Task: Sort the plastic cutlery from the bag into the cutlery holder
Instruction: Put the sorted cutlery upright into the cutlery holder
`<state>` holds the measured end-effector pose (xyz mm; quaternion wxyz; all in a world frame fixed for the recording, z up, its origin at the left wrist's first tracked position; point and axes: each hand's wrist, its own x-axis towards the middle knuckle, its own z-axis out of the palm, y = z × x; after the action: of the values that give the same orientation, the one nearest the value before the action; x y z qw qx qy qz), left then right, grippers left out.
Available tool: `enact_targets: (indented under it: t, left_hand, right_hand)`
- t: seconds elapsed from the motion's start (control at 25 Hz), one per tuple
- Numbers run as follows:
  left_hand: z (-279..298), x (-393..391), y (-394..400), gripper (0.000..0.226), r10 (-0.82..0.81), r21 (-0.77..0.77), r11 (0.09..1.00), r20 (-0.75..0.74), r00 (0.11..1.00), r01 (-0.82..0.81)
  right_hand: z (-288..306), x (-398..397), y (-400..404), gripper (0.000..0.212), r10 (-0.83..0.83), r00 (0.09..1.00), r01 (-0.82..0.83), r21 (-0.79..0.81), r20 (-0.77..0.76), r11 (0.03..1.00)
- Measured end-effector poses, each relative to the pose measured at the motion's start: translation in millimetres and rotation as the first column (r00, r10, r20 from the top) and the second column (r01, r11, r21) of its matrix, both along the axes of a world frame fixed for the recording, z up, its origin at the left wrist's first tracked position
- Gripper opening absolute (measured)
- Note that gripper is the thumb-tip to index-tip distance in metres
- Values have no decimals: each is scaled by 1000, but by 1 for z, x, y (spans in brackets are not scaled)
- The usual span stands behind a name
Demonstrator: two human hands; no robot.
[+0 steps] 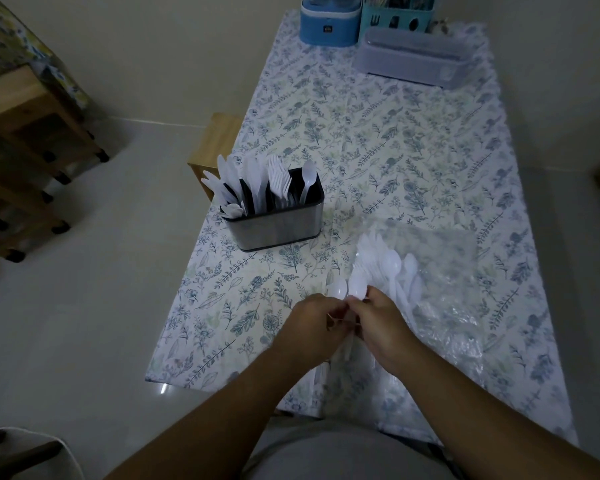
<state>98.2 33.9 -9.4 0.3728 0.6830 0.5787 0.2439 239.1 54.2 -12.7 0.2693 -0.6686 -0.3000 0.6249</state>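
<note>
A steel cutlery holder stands on the table's left side, holding white plastic knives, forks and one spoon in separate compartments. A clear plastic bag lies to its right near me, with white spoons and forks spilling from its left end. My left hand and my right hand meet just in front of the bag. Both pinch the handles of two white spoons whose bowls point away from me.
The table wears a floral cloth. At its far end stand a blue container, a teal utensil caddy and a grey lidded box. A wooden stool sits beside the table's left edge, wooden shelving further left.
</note>
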Motion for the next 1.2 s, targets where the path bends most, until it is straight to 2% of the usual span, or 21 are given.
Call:
enact_targets:
  t: [0.08,0.16,0.28,0.4,0.48,0.68,0.8,0.92,1.0,1.2]
  left_hand:
    - [-10,1,1,12,94,12,996,-41,995,-93]
    - [-20,-2,3,16,169,-81,981,-109,980,-178]
    - [-25,-3,2,26,133,-141,977,-178,975,-159]
    - [-19,-3,0,38,233,-219,947,-34,972,-235]
    - [-13,0,-2,47,243,-236,947,89,966,-217]
    - [7,9,-2,47,182,-127,980,229,956,-156]
    - [20,4,7,23,141,-61,990,281,949,-129]
    - [46,-3,26,21,251,-60,968,249,935,-244]
    - [71,-13,49,16,274,48,957,179,945,-286]
    - [135,-36,117,16,276,257,915,167,947,-312]
  right_hand:
    - [1,5,0,16,0,990,-6,43,141,999]
    - [1,10,-2,18,-39,989,31,56,145,998]
    - [3,12,-7,19,-20,989,13,52,144,999]
    - [1,13,-8,19,3,988,-9,39,155,999]
    - [4,10,-7,23,25,993,-28,22,117,999]
    - [15,-6,-5,29,-4,994,12,79,-106,997]
    - [21,-10,2,31,24,989,-1,160,-145,987]
    - [44,-12,19,35,49,990,-6,303,-134,953]
    - [70,-17,42,38,58,993,-12,405,-103,914]
    - [125,-36,115,34,103,992,-122,688,68,716]
